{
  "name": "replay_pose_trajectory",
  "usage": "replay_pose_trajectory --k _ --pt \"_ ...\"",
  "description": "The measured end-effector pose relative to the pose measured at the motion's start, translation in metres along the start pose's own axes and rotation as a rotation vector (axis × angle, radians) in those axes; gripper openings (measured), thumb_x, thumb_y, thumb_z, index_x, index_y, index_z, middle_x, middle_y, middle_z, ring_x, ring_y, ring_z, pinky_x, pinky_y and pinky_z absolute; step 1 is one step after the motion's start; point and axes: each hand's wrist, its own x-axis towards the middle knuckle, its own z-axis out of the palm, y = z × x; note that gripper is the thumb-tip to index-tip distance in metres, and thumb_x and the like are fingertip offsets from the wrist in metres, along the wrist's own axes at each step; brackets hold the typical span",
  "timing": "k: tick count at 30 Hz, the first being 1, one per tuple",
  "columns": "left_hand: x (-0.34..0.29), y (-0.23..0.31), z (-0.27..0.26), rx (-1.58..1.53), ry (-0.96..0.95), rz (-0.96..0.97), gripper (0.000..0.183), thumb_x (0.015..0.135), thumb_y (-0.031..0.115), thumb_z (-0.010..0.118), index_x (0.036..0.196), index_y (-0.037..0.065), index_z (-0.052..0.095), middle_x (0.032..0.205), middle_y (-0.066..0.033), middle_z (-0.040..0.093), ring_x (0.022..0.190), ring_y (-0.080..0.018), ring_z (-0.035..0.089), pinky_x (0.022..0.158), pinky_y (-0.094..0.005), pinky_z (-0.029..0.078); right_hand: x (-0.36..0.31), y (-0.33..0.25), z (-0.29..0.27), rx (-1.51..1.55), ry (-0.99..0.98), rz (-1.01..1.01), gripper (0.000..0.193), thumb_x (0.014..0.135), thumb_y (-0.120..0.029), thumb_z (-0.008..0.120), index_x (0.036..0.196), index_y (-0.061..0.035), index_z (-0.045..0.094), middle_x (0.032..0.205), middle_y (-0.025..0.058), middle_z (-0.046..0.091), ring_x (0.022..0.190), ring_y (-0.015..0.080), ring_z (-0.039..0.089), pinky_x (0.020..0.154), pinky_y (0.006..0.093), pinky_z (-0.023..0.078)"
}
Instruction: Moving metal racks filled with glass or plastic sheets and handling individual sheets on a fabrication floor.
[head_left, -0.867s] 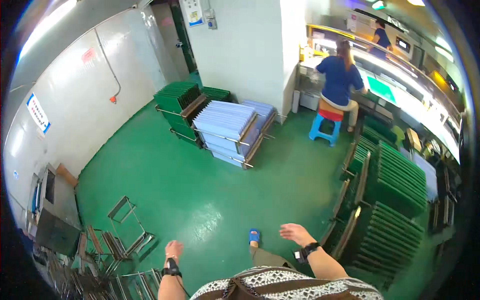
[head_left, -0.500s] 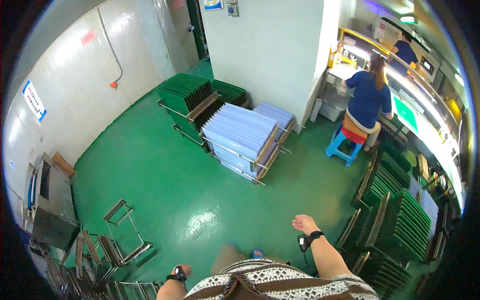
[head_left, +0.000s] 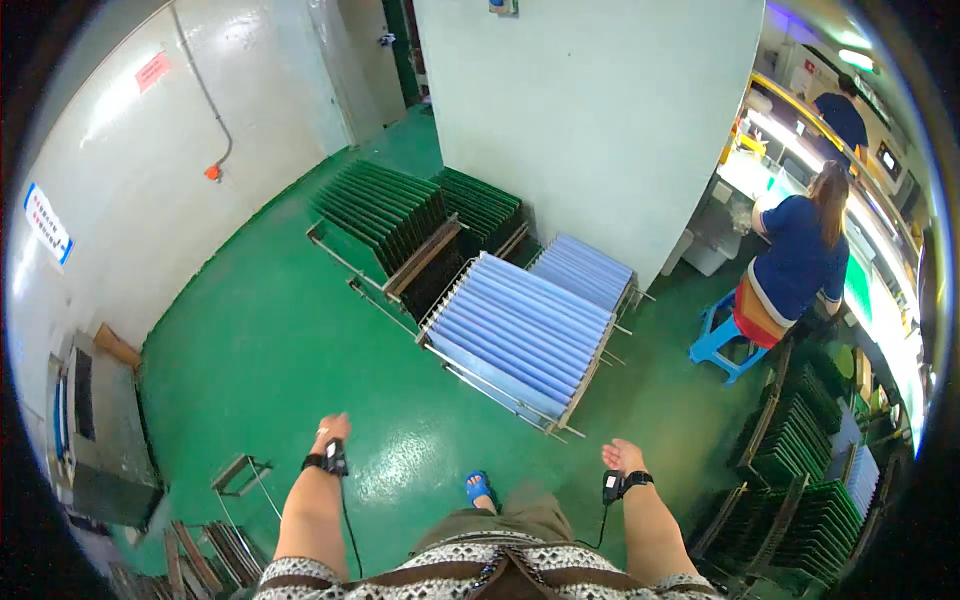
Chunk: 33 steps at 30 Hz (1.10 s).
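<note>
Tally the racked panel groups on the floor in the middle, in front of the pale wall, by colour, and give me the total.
Pale blue panel groups: 2
Green panel groups: 2
Total: 4

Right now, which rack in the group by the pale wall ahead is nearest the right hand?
The front rack of pale blue panels, ahead of the right hand; the other blue rack sits behind it, the green racks farther off.
</note>
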Motion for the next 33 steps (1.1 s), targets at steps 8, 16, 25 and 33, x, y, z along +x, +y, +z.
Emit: replay_pose_trajectory --k 8,16,25,33 --pt "0.228 0.091 -0.08 -0.877 0.044 -0.044 0.038 0.078 0.035 0.045 0.095 0.002 0.052 0.09 -0.0158 0.056 0.083 -0.0301 0.054 0.068 -0.0385 0.045 0.096 -0.041 0.076 -0.076 0.061 0.003 0.044 0.079 -0.03 0.048 0.115 -0.0061 0.041 0.106 0.0122 0.051 0.093 0.0232 0.05 0.076 0.0346 0.042" --pt "0.351 0.07 -0.064 -0.36 -0.084 -0.139 0.055 0.085 0.046 0.029 0.105 0.0 0.05 0.106 -0.0241 0.049 0.099 -0.0395 0.045 0.083 -0.0433 0.036 0.133 -0.07 0.189 -0.231 0.063 0.039 0.052 0.08 -0.043 0.044 0.116 -0.005 0.04 0.123 0.0097 0.035 0.106 0.0289 0.038 0.081 0.0467 0.034" --pt "0.465 0.043 -0.028 -1.584 -0.494 -0.293 0.068 0.078 0.061 0.032 0.086 -0.001 0.057 0.069 -0.0054 0.055 0.063 -0.0153 0.049 0.059 -0.0256 0.041 0.21 -0.053 0.224 0.332 0.118 -0.013 0.028 0.08 -0.038 0.046 0.076 -0.0111 0.053 0.066 0.0008 0.051 0.062 0.0165 0.046 0.059 0.0309 0.037" --pt "0.428 0.061 -0.113 -1.568 -0.398 -0.37 0.043 0.078 0.045 0.048 0.081 0.002 0.054 0.065 -0.0033 0.051 0.054 -0.0118 0.043 0.052 -0.0244 0.037 0.117 -0.032 0.251 0.538 0.285 0.038 0.019 0.08 -0.025 0.043 0.074 -0.0096 0.053 0.061 0.0028 0.051 0.057 0.0178 0.048 0.057 0.0314 0.04"
